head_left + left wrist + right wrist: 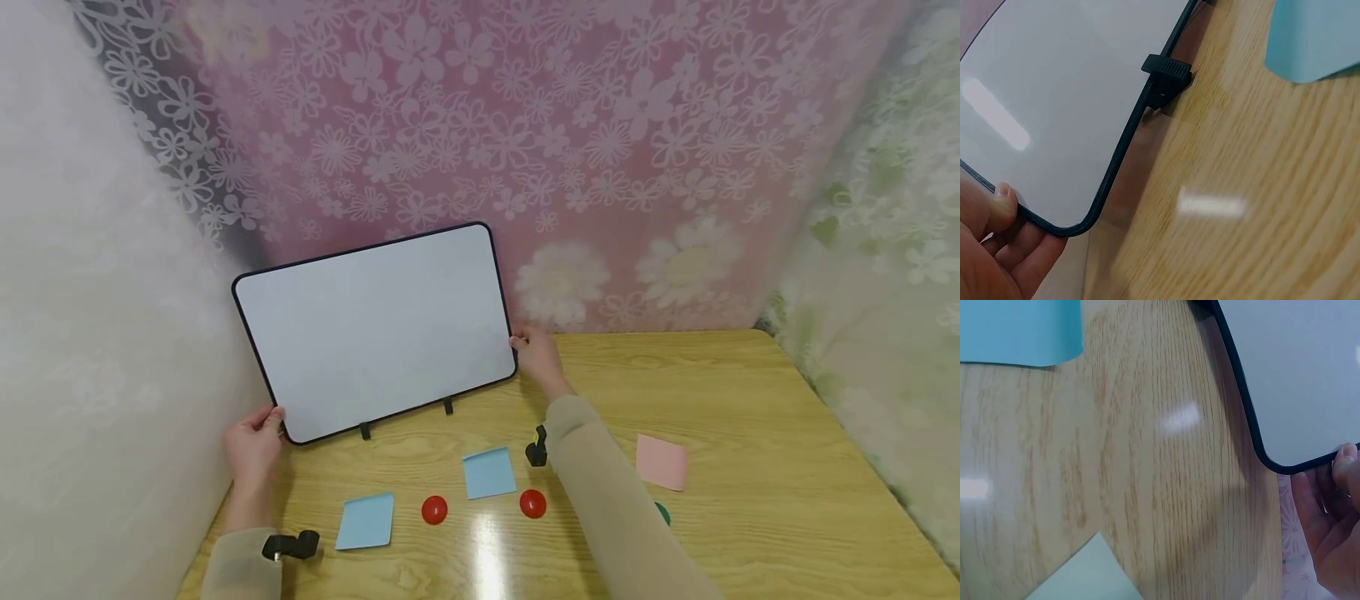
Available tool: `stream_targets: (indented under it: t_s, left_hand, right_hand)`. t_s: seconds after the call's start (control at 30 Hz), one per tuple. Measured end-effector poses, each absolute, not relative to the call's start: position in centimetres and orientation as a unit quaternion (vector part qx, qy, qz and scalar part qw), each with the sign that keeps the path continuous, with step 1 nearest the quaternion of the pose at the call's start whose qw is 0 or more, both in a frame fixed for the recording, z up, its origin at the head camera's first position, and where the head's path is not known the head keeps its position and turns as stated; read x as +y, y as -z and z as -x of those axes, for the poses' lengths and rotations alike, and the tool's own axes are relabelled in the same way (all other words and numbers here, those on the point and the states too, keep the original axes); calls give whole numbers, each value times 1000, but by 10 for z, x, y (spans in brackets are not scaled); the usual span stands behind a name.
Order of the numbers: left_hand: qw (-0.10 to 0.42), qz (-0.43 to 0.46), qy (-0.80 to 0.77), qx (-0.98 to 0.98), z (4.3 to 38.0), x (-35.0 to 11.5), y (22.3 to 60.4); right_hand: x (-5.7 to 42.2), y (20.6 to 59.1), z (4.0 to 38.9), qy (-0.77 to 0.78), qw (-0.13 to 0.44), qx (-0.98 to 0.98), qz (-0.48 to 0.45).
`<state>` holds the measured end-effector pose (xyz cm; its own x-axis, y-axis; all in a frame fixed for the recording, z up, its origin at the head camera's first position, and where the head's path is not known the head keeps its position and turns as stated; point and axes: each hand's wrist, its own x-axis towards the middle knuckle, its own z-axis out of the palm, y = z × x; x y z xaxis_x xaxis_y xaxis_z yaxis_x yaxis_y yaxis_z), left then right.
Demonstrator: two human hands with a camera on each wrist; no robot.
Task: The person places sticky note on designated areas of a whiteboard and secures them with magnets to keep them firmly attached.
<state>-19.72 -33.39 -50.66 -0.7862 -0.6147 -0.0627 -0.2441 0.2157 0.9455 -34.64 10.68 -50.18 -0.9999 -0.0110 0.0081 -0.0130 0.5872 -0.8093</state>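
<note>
A whiteboard (382,333) with a black frame stands tilted at the back left of the table, its two black feet (365,431) under the lower edge. At its lower left corner my left hand (253,446) pinches the frame, thumb on the front and fingers behind. My right hand (537,357) grips the right edge near the lower corner in the same manner. The left wrist view shows one black foot (1169,72) clipped to the frame close to the table. In the right wrist view, the thumb of my right hand (1335,519) lies over the rim.
Before the board lie two blue sticky notes (489,473), two red round magnets (434,510) and a pink sticky note (662,462). A green round piece (663,513) is partly hidden by my right sleeve. A flowered curtain (637,167) hangs behind the wooden table (750,433).
</note>
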Motion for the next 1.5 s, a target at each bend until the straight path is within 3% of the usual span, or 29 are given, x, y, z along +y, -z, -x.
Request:
stream_targets:
  t_s: [1.5]
  left_hand:
    - [119, -244, 557, -785, 224, -309, 503]
  right_hand:
    - [156, 506, 328, -463, 20, -886, -8]
